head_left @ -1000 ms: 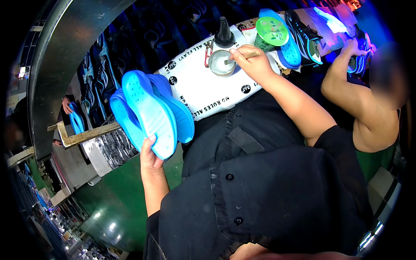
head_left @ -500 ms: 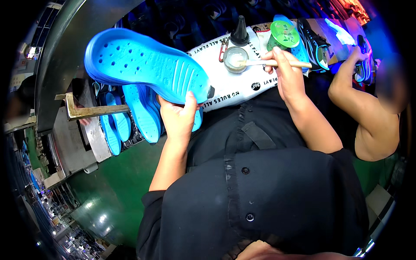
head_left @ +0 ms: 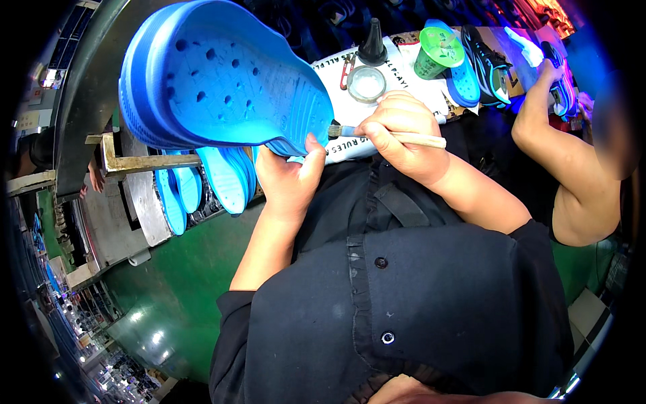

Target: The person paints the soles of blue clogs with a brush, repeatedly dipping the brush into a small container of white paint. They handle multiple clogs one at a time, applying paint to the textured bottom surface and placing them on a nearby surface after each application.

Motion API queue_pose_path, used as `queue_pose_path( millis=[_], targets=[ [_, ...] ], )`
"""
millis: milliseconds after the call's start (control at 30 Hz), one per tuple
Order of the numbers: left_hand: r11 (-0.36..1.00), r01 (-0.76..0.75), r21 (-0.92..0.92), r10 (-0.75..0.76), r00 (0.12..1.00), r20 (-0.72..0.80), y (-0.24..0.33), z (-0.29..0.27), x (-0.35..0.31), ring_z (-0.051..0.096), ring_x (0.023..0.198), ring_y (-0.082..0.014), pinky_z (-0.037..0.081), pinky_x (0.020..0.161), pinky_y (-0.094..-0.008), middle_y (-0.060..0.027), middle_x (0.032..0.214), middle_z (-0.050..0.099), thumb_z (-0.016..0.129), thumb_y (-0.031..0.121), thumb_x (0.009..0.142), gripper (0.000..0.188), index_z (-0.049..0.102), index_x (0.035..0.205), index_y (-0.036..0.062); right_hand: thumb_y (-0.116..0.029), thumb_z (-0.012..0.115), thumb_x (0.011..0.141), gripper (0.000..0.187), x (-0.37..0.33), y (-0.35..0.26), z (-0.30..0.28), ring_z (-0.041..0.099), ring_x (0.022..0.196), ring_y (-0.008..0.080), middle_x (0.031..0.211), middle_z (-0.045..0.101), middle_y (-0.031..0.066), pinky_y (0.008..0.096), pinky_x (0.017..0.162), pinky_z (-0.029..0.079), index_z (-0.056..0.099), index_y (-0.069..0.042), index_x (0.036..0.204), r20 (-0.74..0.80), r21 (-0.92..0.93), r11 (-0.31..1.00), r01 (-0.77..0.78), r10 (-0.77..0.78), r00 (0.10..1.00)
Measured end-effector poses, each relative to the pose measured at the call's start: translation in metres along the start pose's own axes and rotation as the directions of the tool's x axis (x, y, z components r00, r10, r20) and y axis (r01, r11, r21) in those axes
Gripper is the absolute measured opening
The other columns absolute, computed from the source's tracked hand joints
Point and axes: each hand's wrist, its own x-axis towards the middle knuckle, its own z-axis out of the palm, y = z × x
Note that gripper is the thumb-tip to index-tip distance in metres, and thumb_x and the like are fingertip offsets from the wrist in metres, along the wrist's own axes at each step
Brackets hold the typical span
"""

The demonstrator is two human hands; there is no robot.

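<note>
My left hand [head_left: 291, 176] grips a blue shoe sole [head_left: 229, 84] by its near right end, the thumb on its upper face. The sole is raised and tilted, showing several holes and a ribbed patch. In my right hand [head_left: 407, 137] is a brush [head_left: 422, 139] with a pale wooden handle, its fingers wrapped round it. The bristles touch or nearly touch the sole's right end. Behind the brush, a small round jar [head_left: 367, 84] of whitish, translucent stuff stands on a white printed sheet [head_left: 340, 87].
Beyond the jar stand a black cone-tipped bottle [head_left: 372, 47] and a green-lidded cup [head_left: 439, 54]. A dark sports shoe [head_left: 486, 67] lies right of them. More blue soles [head_left: 225, 178] rest at left beside a metal bar [head_left: 151, 163]. A co-worker's arm [head_left: 568, 151] reaches in at right.
My right hand has brought the brush from the jar down and left to the sole's end. The sole has come up closer and tilted. The co-worker's hand has shifted slightly.
</note>
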Motion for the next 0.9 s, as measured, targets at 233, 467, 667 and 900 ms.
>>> queue_pose_path(
  millis=[233,467,667,900],
  targets=[
    [0.998,-0.028,0.060,0.027,0.999,0.023,-0.001,0.000,0.000,0.065,0.068,-0.0248,0.050,0.066,-0.0325,-0.0133,0.077,0.065,0.068,0.002,0.070,0.029,0.053,0.094,-0.0021,-0.011,0.063,0.081,0.017,0.001,-0.001,-0.007,0.055,0.057,0.0239,0.061,0.059,0.0065,0.0342,0.058,0.041,0.064,-0.004,0.066,-0.052,0.005,0.999,-0.046,0.046,0.998],
    [0.995,-0.049,0.088,0.044,0.998,0.053,-0.001,0.001,-0.001,0.066,0.068,-0.0271,0.051,0.065,-0.0330,-0.0135,0.078,0.065,0.068,0.002,0.069,0.032,0.052,0.096,-0.0016,-0.012,0.065,0.079,0.014,0.005,0.006,0.001,0.055,0.057,0.0225,0.060,0.059,0.0056,0.0332,0.059,0.040,0.064,-0.005,0.066,-0.016,-0.027,1.000,0.003,-0.003,1.000],
    [0.990,-0.075,0.120,0.068,0.995,0.066,-0.005,-0.002,-0.002,0.066,0.068,-0.0266,0.051,0.065,-0.0330,-0.0131,0.077,0.065,0.068,0.001,0.068,0.031,0.053,0.096,-0.0011,-0.012,0.065,0.079,0.015,0.001,0.011,-0.005,0.055,0.057,0.0226,0.060,0.058,0.0049,0.0326,0.060,0.040,0.063,-0.005,0.065,-0.025,-0.091,0.996,0.018,-0.020,0.999],
    [0.991,-0.081,0.110,0.077,0.996,0.037,-0.003,0.003,-0.004,0.065,0.063,-0.0244,0.050,0.062,-0.0316,-0.0118,0.073,0.065,0.068,0.000,0.068,0.029,0.055,0.093,-0.0002,-0.014,0.069,0.076,0.014,0.002,0.005,0.002,0.054,0.056,0.0214,0.059,0.057,0.0042,0.0321,0.060,0.040,0.064,-0.007,0.065,0.024,-0.037,0.997,0.063,-0.062,0.998]
  ],
)
